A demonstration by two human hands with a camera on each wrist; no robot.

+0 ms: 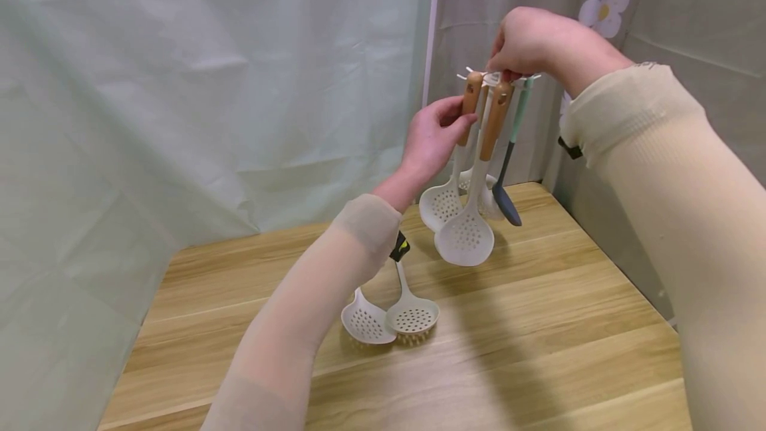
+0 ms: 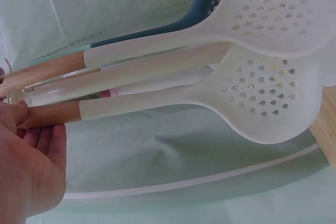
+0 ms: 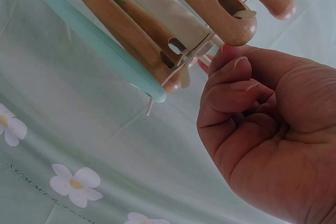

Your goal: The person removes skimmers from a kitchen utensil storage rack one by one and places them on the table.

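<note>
From the head view, the right hand (image 1: 523, 42) pinches the top of a white hook rack (image 1: 499, 76) held above the table (image 1: 538, 338), while the left hand (image 1: 433, 138) curls its fingers round the wooden handle of a hanging white skimmer (image 1: 445, 201); two more skimmers (image 1: 389, 316) lie on the table. The right wrist view alone shows the rack's thin hooks (image 3: 184, 69) threaded through the handle holes beside the bent fingertips (image 3: 233, 69). The left wrist view alone shows a dark blue spoon (image 2: 207, 1) behind the perforated heads.
</note>
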